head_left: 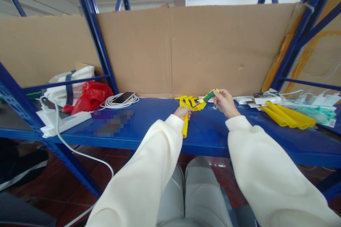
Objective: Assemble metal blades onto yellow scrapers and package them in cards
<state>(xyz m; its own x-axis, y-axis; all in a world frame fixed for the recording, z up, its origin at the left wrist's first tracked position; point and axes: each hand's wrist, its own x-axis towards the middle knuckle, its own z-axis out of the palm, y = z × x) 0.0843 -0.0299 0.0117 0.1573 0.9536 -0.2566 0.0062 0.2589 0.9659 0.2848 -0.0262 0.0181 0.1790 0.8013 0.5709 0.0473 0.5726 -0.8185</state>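
My left hand [181, 112] is closed round a yellow tube-like piece [185, 128], whose lower end sticks out below my fingers. In my right hand [226, 103] is a screwdriver [209, 96] with a green and yellow handle, gripped near its back end. Its shaft points down and left, and its tip reaches my left hand and the yellow piece; whether it touches them I cannot tell. Several flat yellow pieces [188, 98] lie just behind, on the blue shelf [157, 120]. Small white bits [214, 107] lie below the screwdriver handle.
Several yellow tubes [289, 115] lie at the right beside a green plastic bag [317, 113]. On the left are a phone [124, 97] on a coiled white cable [110, 103], a red bag [92, 95] and a power strip [71, 121]. A cardboard panel [213, 49] stands behind.
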